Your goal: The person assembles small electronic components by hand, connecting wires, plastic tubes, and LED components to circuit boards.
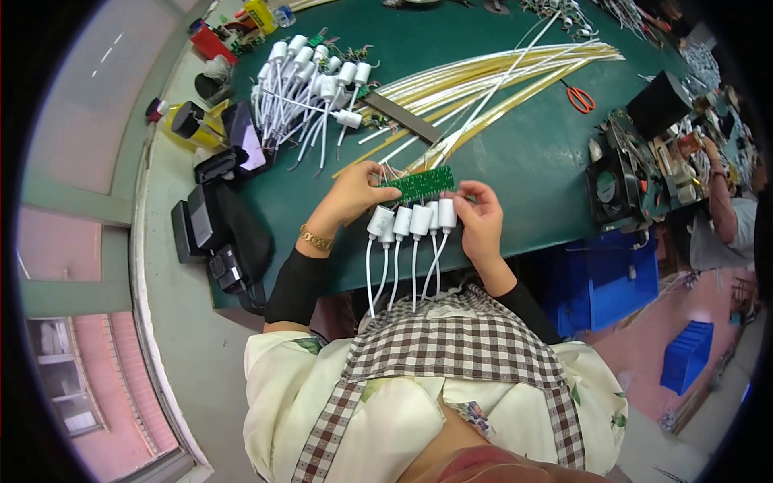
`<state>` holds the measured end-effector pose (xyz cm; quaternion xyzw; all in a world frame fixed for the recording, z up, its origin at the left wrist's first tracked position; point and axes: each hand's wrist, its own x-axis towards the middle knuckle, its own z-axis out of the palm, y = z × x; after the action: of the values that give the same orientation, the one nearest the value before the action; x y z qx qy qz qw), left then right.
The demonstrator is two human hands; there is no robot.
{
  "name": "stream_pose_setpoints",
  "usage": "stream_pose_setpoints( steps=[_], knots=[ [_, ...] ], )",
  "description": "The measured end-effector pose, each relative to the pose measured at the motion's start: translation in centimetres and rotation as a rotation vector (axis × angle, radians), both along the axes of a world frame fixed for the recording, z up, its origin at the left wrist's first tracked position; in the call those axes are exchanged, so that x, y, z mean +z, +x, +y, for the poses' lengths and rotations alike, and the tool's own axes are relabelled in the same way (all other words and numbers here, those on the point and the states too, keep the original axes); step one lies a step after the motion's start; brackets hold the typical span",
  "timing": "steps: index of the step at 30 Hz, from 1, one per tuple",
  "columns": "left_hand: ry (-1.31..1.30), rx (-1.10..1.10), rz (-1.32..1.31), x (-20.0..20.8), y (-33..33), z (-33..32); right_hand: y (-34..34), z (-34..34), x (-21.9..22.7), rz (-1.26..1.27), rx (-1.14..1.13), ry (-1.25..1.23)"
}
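My left hand (354, 193) grips the left end of a long green circuit board (418, 186) between thumb and fingers. Below the board hangs a row of several white cylindrical parts (420, 220), each with a white cable (415, 270) trailing toward my apron. My right hand (481, 216) is at the board's right end, its fingers curled and pinched beside the rightmost white cylinder (448, 212). What lies between those fingertips is too small to make out. Thin wires show behind the board near my left fingers.
A heap of similar white cylinders (328, 87) with cables lies at the back left. Long white and yellow strips (483, 84) cross the green table (527, 173), with a grey bar (403, 117) and orange-handled scissors (579, 97) nearby. A black fan (605, 187) stands right; another person's arm (719, 181) shows beyond.
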<state>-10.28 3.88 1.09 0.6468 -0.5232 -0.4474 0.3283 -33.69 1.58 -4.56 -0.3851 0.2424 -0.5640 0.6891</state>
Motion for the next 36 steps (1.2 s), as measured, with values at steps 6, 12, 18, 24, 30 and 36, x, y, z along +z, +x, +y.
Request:
stream_pose_setpoints(
  steps=[6,12,18,24,30,36],
  knots=[
    [-0.048,0.087,0.524,-0.8,-1.6,1.1,-1.2,-1.0,2.0,-0.129,0.364,0.279],
    [-0.444,0.128,-0.001,-1.8,-0.8,1.6,0.3,-0.7,3.2,0.127,0.352,0.032],
    [-0.639,0.094,0.015,-0.2,-1.0,2.2,1.2,0.0,3.4,0.156,0.473,-0.087],
    [-0.323,-0.140,0.743,3.0,-2.5,3.8,1.9,1.7,5.7,0.003,0.608,0.055],
    [-0.206,0.004,0.779,4.3,-6.5,5.6,0.8,1.7,4.8,0.143,0.293,-0.034],
    [-0.205,0.105,0.762,2.8,-8.3,5.7,0.6,1.6,5.0,0.567,-0.004,-0.265]
  ],
)
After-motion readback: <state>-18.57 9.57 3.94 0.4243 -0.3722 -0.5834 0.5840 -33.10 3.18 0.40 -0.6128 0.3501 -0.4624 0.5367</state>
